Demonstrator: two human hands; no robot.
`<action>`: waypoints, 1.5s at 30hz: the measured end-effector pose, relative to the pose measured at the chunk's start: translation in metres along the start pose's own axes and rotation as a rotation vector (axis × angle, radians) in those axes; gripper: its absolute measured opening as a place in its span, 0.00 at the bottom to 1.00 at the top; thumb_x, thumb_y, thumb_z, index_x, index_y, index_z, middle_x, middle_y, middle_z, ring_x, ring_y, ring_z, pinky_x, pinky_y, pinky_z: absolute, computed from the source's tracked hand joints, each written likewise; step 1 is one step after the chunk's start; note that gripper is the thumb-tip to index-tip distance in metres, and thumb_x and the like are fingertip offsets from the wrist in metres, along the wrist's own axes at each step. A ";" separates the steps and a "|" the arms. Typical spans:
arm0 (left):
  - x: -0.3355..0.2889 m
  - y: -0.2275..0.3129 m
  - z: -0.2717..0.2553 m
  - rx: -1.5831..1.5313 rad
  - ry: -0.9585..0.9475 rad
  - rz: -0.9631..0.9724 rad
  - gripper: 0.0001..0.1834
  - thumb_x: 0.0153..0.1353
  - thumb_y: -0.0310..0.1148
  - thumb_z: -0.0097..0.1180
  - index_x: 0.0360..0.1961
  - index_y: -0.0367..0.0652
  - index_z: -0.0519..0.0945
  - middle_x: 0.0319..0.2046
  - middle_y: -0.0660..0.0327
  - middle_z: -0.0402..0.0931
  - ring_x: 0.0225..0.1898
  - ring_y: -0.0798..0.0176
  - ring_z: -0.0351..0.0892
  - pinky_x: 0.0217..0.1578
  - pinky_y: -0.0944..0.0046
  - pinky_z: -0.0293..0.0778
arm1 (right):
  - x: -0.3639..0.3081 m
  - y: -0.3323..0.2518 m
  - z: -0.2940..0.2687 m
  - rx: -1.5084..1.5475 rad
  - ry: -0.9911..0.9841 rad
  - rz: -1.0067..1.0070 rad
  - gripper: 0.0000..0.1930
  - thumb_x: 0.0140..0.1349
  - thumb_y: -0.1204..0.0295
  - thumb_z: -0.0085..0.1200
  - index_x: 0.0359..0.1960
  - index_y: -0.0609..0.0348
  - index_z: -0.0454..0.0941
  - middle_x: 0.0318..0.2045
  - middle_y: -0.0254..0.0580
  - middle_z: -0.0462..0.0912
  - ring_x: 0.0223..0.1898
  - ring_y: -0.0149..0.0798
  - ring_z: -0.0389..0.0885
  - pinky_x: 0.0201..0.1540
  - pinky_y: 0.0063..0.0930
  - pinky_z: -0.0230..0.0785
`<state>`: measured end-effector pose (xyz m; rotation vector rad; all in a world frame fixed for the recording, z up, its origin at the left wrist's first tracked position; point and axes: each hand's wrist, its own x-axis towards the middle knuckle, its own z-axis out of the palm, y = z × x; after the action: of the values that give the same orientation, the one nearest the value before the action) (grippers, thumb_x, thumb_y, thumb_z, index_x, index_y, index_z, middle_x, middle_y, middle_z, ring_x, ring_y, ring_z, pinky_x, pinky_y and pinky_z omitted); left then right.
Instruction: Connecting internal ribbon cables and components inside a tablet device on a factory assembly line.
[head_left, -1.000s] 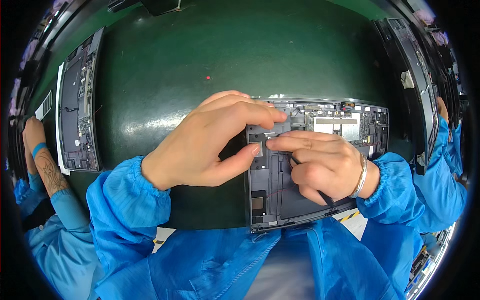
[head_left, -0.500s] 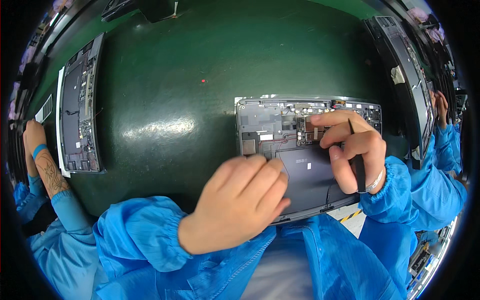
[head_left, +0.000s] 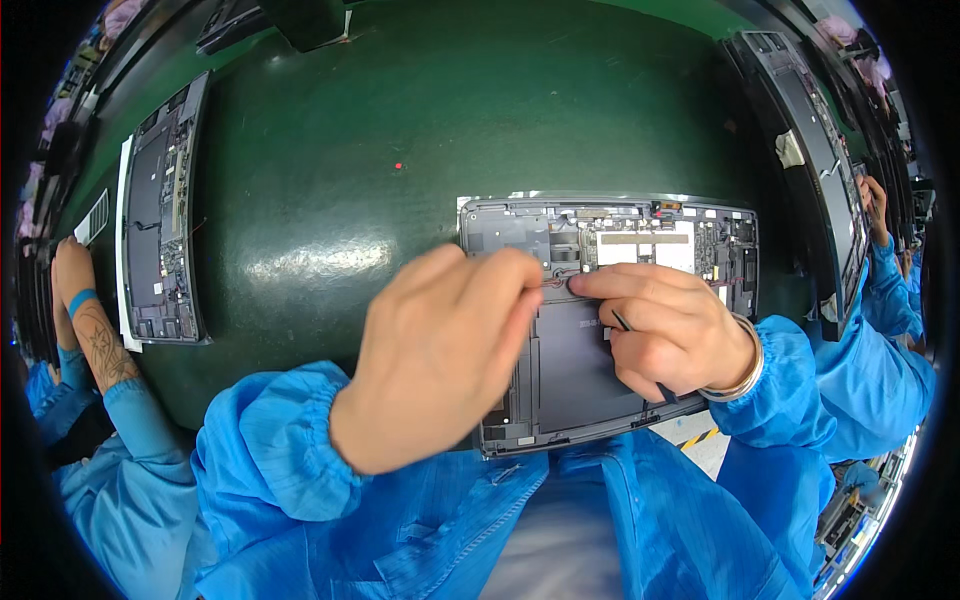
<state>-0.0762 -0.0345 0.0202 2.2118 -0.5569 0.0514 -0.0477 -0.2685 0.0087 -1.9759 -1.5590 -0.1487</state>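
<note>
An opened laptop base (head_left: 590, 370), dark grey with its inner boards and flat battery bare, lies in front of me. Over its left part is my left hand (head_left: 440, 350), closed, thumb and fingers pinched together beside thin reddish wires (head_left: 556, 283). What the pinch holds is hidden behind the fingers. My right hand (head_left: 680, 325) rests over the middle of the base, its index fingertip at those same wires. Curled in its other fingers are slim black tweezers (head_left: 621, 320), mostly covered by the hand. A pale plate (head_left: 645, 250) with a brown strip shows above the right hand.
Another opened laptop base (head_left: 160, 225) stands at the left on the green table (head_left: 400, 100). More dark laptop parts (head_left: 800, 170) are at the right. A dark object (head_left: 305, 20) lies at the far edge. Co-workers' arms (head_left: 105, 345) appear on both sides.
My left hand has moved up from the base's front left edge to the wires. The right hand has shifted left and lowered, tucking the tweezers into the palm and uncovering the pale plate.
</note>
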 end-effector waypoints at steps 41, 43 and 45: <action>0.004 -0.012 0.002 -0.025 0.045 -0.027 0.08 0.51 0.21 0.62 0.31 0.41 0.76 0.19 0.60 0.69 0.24 0.58 0.69 0.27 0.60 0.65 | 0.082 0.008 -0.023 0.057 -0.358 0.596 0.14 0.50 0.82 0.59 0.33 0.60 0.66 0.24 0.50 0.76 0.29 0.59 0.75 0.27 0.43 0.64; 0.004 -0.009 -0.001 -0.028 0.022 -0.043 0.08 0.51 0.22 0.61 0.32 0.40 0.75 0.21 0.59 0.70 0.26 0.55 0.70 0.29 0.57 0.66 | 0.085 0.003 -0.018 0.026 -0.373 0.584 0.13 0.50 0.81 0.59 0.33 0.60 0.66 0.25 0.50 0.77 0.29 0.58 0.76 0.28 0.44 0.66; 0.003 -0.009 0.000 -0.032 0.000 -0.058 0.08 0.52 0.22 0.60 0.32 0.40 0.73 0.23 0.58 0.71 0.28 0.53 0.71 0.31 0.55 0.67 | 0.085 -0.008 -0.010 -0.213 -0.371 0.579 0.14 0.49 0.80 0.59 0.35 0.59 0.67 0.26 0.49 0.78 0.30 0.57 0.78 0.29 0.45 0.67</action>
<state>-0.0697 -0.0312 0.0145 2.1957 -0.4902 0.0121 -0.0267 -0.2005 0.0576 -2.6559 -1.1398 0.3159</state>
